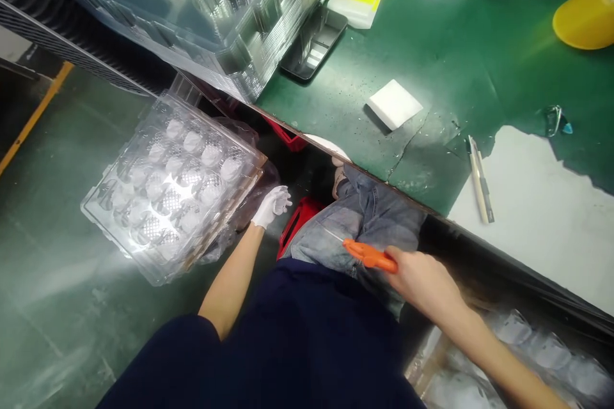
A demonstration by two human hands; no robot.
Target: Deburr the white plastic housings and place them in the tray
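Observation:
My left hand (pixel 271 206), in a white glove, is closed around a small pale, rounded part (pixel 281 203), mostly hidden by the fingers. It is above the gap between the stacked trays and my lap. My bare right hand (pixel 416 278) grips an orange-handled tool (pixel 369 255). A thin metal tip sticks out of the tool toward the left, over my jeans; its exact kind I cannot make out. Beside my left hand, a clear plastic tray (pixel 129 230) with several round white parts sits on a stack.
On the green bench (pixel 451 70) lie a white block (pixel 394 105), a phone (pixel 314 45), a utility knife (pixel 480 182) and a white sheet (pixel 542 204). Clear trays (pixel 230 32) are stacked at its left end. A red bin (pixel 300 220) is below; a box of white parts (pixel 542 351) is lower right.

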